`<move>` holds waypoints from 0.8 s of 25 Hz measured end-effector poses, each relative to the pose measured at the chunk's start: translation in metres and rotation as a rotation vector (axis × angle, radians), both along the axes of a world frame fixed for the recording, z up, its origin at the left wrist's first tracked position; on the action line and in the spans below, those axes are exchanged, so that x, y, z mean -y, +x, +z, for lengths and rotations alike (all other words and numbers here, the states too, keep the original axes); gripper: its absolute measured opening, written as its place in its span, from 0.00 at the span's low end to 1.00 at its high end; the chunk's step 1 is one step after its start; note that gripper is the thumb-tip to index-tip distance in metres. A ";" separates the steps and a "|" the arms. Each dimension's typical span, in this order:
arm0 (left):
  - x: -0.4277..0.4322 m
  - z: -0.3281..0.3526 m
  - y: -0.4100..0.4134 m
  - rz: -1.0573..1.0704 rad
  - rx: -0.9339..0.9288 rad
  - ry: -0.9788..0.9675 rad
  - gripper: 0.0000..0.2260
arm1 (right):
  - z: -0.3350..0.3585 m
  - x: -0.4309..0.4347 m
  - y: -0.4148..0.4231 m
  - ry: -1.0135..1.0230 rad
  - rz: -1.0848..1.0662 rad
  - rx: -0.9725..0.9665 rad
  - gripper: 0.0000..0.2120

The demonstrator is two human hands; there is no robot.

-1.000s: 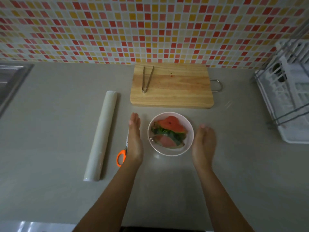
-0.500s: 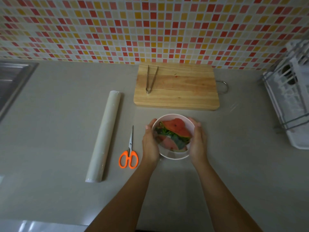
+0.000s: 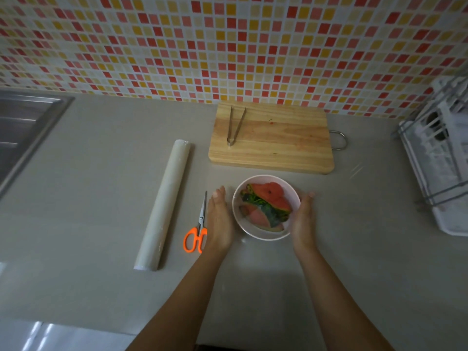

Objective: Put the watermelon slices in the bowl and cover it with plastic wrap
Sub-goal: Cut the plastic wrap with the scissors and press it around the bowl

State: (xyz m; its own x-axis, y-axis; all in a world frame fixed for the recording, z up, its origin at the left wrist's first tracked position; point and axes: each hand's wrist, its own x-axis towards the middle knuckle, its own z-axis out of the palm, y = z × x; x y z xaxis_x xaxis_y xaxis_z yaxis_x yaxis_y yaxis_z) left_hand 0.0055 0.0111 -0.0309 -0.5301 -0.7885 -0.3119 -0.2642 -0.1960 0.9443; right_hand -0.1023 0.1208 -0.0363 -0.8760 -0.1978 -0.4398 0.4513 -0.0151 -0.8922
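While the pink bowl [image 3: 263, 235] sits on the gray counter [image 3: 101, 224] just in front of the wooden cutting board [image 3: 278, 150], the watermelon slices [image 3: 268, 198] lie piled inside it. The left hand [image 3: 220, 219] is just beside the bowl's left side, and the right hand [image 3: 302, 221] is close against its right side. Both hands have straight fingers and hold nothing. The roll of plastic wrap [image 3: 164, 203] lies further left, with orange scissors [image 3: 198, 229] next to the left hand. Metal tongs [image 3: 234, 126] rest on the board.
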 end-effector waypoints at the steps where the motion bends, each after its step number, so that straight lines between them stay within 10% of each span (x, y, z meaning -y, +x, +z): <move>1: 0.001 0.000 0.004 0.029 -0.013 0.082 0.27 | 0.001 -0.002 -0.004 0.017 -0.007 -0.047 0.17; 20: 0.020 0.006 -0.029 -0.161 -0.053 0.364 0.18 | -0.015 0.001 -0.016 0.141 0.111 0.037 0.30</move>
